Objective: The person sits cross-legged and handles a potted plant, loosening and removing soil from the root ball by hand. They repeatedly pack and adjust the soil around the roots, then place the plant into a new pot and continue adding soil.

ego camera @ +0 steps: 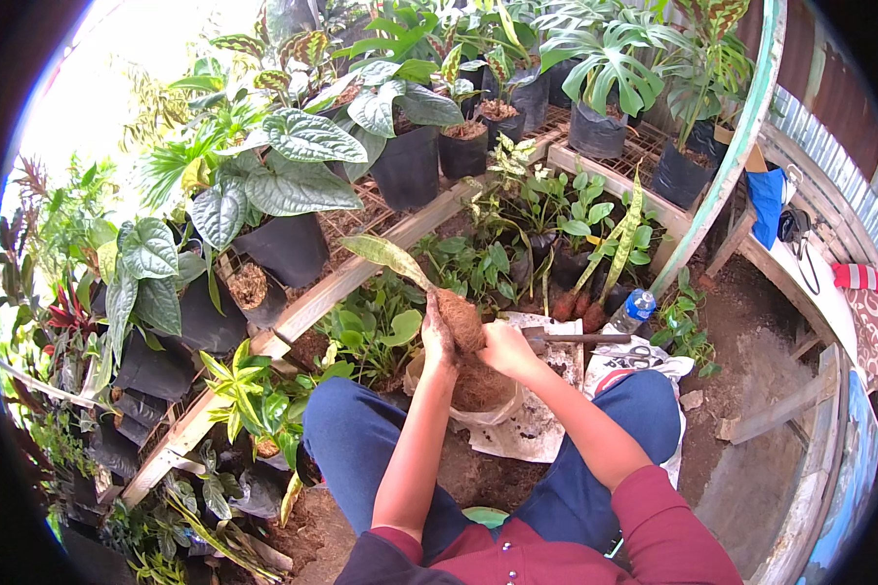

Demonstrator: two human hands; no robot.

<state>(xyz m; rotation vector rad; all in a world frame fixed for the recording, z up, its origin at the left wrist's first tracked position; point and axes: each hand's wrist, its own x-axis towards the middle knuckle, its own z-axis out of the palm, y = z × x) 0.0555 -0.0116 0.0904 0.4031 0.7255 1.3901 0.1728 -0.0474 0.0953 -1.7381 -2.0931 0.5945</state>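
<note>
A mottled snake plant leaf (384, 256) rises to the upper left from a brown ball of coir fibre (461, 318) around its base. My left hand (439, 336) holds this ball from its left side, fingers partly hidden behind it. Against the lower right of the ball, my right hand (508, 351) is closed; whether it also pinches a strand is hidden. Just below both hands stands a pale, open-topped container (508, 418) with loose brown fibre (479, 387) inside. It rests on a soil-specked white sack (541, 439) between my knees.
To the right lie a wooden-handled tool (589, 338), scissors (638, 356) and a blue-capped plastic bottle (633, 311). Behind are snake plants with fibre-wrapped bases (593, 316). A wooden rail (358, 274) edges racks of black potted plants (406, 172). At right stands a wooden bench (790, 285).
</note>
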